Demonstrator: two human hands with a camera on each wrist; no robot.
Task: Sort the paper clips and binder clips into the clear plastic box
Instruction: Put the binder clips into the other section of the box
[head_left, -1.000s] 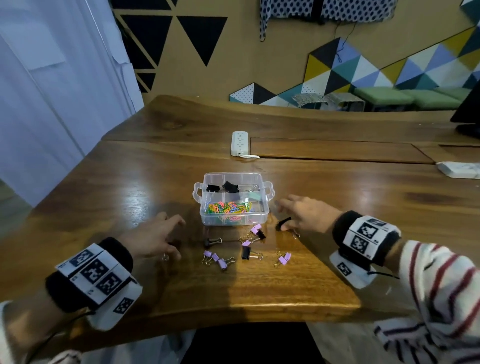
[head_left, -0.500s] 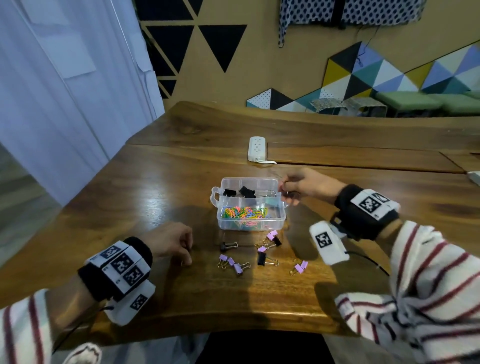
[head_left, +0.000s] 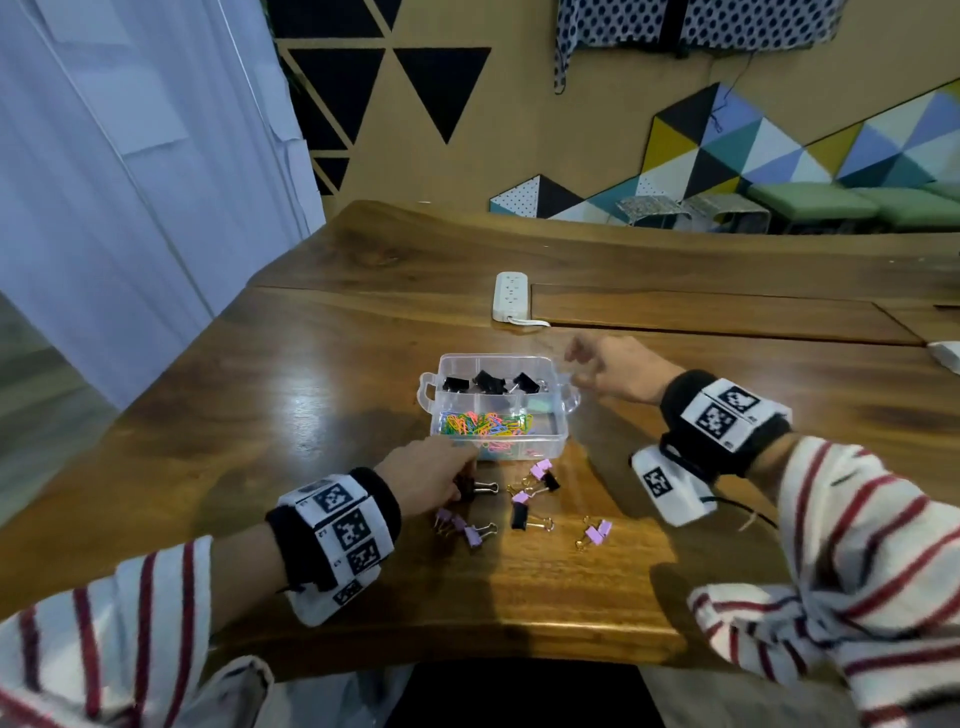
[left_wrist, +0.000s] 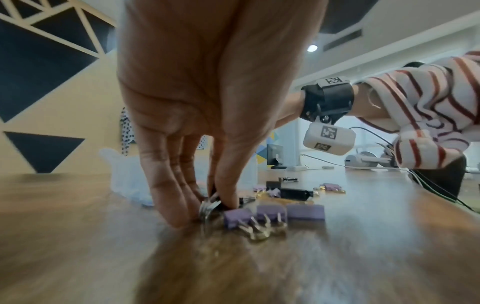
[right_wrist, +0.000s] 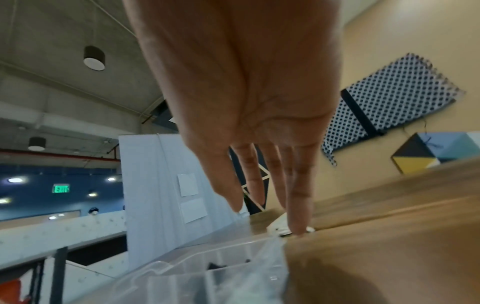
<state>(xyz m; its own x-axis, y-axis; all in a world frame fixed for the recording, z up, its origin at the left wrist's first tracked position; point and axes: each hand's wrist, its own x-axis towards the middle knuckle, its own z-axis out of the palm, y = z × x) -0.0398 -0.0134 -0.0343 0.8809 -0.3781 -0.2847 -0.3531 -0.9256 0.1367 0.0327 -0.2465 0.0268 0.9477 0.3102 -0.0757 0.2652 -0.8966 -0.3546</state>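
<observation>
The clear plastic box (head_left: 563, 415) stands mid-table, with three black binder clips (head_left: 488, 382) in its back compartments and coloured paper clips (head_left: 485, 423) in the front one. My left hand (head_left: 460, 486) is just in front of the box, thumb and fingers pinching a black binder clip (left_wrist: 214, 202) that lies on the wood. Several purple and black binder clips (head_left: 519, 514) lie loose to its right, three purple ones (left_wrist: 272, 214) right beside my fingertips. My right hand (head_left: 574, 364) hovers at the box's (right_wrist: 221, 273) right end, fingers (right_wrist: 298, 205) straight, holding nothing.
A white power strip (head_left: 511, 296) lies behind the box, its cord trailing right. A white object (head_left: 945, 353) sits at the far right edge. The wooden table's (head_left: 311, 395) front edge is close below the loose clips. Cables (left_wrist: 428, 185) run along the right.
My right hand carried a black binder clip from the table to the box and let it go there. My left hand slid right and pinched the black clip before the box.
</observation>
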